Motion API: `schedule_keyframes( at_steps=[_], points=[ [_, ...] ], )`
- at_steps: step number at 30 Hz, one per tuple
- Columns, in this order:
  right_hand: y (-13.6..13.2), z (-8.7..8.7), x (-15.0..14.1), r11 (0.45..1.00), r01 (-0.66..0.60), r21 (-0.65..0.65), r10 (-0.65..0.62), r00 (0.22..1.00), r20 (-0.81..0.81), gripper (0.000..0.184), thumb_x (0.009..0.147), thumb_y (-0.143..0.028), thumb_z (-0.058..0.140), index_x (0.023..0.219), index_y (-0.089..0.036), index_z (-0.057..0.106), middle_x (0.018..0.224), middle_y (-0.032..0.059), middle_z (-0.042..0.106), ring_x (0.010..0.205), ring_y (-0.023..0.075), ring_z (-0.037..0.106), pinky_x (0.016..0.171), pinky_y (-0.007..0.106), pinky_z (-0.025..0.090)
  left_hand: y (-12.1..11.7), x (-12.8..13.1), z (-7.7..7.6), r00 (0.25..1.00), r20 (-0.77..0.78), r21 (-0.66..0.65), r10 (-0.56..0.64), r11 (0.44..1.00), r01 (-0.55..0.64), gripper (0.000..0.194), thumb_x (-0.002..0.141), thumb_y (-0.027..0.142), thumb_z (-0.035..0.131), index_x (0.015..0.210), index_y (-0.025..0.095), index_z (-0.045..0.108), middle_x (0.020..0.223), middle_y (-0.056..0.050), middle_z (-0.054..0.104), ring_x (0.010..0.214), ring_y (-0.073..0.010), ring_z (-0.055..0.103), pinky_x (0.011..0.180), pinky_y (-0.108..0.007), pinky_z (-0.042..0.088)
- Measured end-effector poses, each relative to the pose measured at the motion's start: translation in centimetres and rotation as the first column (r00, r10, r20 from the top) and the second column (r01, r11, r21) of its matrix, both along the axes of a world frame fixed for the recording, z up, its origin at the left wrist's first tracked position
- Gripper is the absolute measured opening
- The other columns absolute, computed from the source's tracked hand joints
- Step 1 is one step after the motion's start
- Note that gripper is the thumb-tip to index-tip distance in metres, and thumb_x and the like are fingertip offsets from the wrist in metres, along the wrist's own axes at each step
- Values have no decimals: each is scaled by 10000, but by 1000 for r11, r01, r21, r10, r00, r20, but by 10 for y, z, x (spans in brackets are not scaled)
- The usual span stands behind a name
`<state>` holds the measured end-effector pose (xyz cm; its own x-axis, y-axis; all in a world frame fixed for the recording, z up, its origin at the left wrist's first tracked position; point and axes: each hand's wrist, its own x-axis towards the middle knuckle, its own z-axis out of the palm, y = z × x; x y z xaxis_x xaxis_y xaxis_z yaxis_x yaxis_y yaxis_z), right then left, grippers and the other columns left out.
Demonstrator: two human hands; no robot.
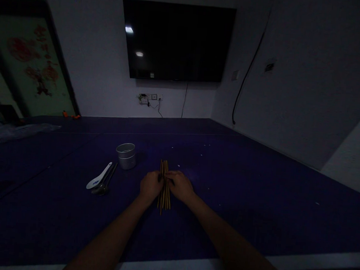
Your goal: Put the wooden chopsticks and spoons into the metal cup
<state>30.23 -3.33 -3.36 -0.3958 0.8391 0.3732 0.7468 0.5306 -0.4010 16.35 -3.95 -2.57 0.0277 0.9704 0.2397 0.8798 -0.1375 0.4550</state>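
Observation:
A bundle of several thin wooden chopsticks [163,197] lies lengthwise on the purple surface, pointing away from me. My left hand [151,187] is closed on the bundle from the left side. From the right, my right hand [180,186] grips the same bundle, its thumb and fingers meeting over the sticks. Both hands partly hide the middle of the bundle. Left of my hands stands a grey metal cup [126,159], upright. Beside it lie a white spoon with a blue mark [96,181] and metal spoons [104,189] close together.
The purple surface [255,206] has a pale front edge [164,269] and small white scraps. Clear plastic wrapping [16,132] lies at the far left, with orange objects [72,115] near the wall. A television [180,42] hangs above wall sockets [153,97] with cables.

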Motion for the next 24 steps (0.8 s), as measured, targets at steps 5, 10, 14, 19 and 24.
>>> schedule_keyframes(
  at_steps=[5, 10, 14, 19, 24],
  points=[
    [0, -1, 0, 999, -33, 6, 33, 999, 2, 383, 821, -98, 422, 1093, -235, 655, 1139, 37, 640, 1086, 176, 543, 950, 309, 382, -3, 1, 5, 985, -170, -52, -22, 999, 13, 302, 863, 315, 397, 1014, 234, 646, 951, -65, 700, 875, -171, 653, 668, -217, 450],
    [0, 0, 0, 998, -59, -4, 59, 998, 22, 386, 811, -89, 426, 1064, -248, 670, 1113, 38, 648, 1096, 179, 542, 949, 311, 388, -6, 3, 10, 976, -213, -81, -37, 997, 20, 334, 870, 284, 362, 978, 227, 674, 964, -75, 700, 899, -183, 651, 683, -232, 465],
    [-1, 2, 0, 998, -61, 0, 61, 998, 25, 385, 795, -74, 427, 1036, -236, 679, 1095, 42, 653, 1079, 172, 553, 939, 293, 394, -7, 4, 11, 978, -209, -111, -23, 994, 0, 334, 866, 285, 378, 1000, 231, 679, 988, -77, 697, 920, -190, 646, 718, -250, 474],
    [0, 1, -1, 997, -78, -16, 78, 996, 37, 374, 786, -63, 430, 1018, -217, 679, 1066, 50, 665, 1044, 165, 573, 923, 278, 405, -4, 4, 7, 984, -176, -77, -11, 997, -2, 341, 875, 307, 369, 1033, 242, 664, 991, -67, 697, 915, -189, 648, 697, -247, 472],
    [1, -1, 0, 997, -70, -13, 70, 997, 17, 361, 809, -91, 421, 1041, -207, 672, 1093, 58, 658, 1051, 171, 575, 922, 284, 413, -3, 4, 6, 982, -187, -83, 2, 996, -18, 349, 881, 320, 354, 978, 216, 674, 951, -86, 697, 886, -196, 653, 675, -247, 467]
  ],
)
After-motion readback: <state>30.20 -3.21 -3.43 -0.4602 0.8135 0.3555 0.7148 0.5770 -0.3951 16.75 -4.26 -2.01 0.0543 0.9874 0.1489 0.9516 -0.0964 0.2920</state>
